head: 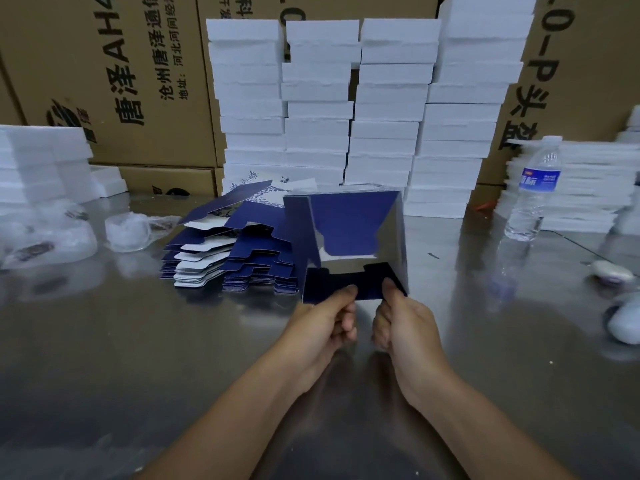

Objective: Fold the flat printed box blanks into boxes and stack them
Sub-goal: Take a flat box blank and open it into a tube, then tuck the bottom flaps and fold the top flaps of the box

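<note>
Fig.: L hand (325,323) & R hand (401,323) each pinch near edge of part-open box blank (349,220), directly ahead, mouth facing them; blank stack (242,261) nearer L.

Left hand (322,329), right hand (405,323): fingertips hidden behind box (349,223); white object (625,325) cut by right edge.

Tall stacks of white foam slabs (384,109) line the far edge of the steel bench (138,341), with brown printed cartons (114,81) behind them. A clear water bottle (535,188) stands upright toward the right edge; crumpled clear plastic (128,230) lies near the left edge.
</note>
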`<state>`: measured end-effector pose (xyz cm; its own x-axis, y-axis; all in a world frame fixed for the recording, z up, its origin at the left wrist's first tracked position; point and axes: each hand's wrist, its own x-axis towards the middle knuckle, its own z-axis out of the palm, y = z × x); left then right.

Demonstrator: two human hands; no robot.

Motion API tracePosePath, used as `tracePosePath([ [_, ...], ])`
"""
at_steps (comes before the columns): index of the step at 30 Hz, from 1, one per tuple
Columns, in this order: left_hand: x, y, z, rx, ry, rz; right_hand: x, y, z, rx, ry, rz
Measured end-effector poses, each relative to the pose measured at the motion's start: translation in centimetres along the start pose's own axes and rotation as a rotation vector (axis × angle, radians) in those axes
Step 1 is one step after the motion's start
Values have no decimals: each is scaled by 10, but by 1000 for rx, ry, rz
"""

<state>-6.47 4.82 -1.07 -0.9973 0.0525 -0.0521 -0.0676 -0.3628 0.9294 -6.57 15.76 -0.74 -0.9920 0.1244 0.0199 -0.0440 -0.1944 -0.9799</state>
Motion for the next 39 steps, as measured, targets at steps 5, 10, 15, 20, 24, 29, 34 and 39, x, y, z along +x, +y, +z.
tracePosePath([
  [5, 0, 1, 2, -56, 50, -68, 2, 3, -4, 18, 18, 21],
  [10, 0, 6, 1, -74, 147, -166, 3, 2, -6, 19, 64, 23],
  [15, -2, 11, -2, -8, 172, -182, 8, 0, -15, -242, 205, -84],
  [20, -4, 18, -8, 92, 189, -238, 8, 4, -26, -606, 325, -450],
  [24, -4, 20, -12, 287, 321, -74, 10, 4, -26, -613, 196, -629],
  [29, -2, 17, -19, 775, 447, 538, 11, 7, -26, -622, 5, -717],
  [34, -5, 13, -15, 672, 227, 604, 10, 9, -25, -526, -123, -643],
  [39, -9, 19, -13, 540, 160, 525, 8, 0, -24, -246, -241, -443],
])
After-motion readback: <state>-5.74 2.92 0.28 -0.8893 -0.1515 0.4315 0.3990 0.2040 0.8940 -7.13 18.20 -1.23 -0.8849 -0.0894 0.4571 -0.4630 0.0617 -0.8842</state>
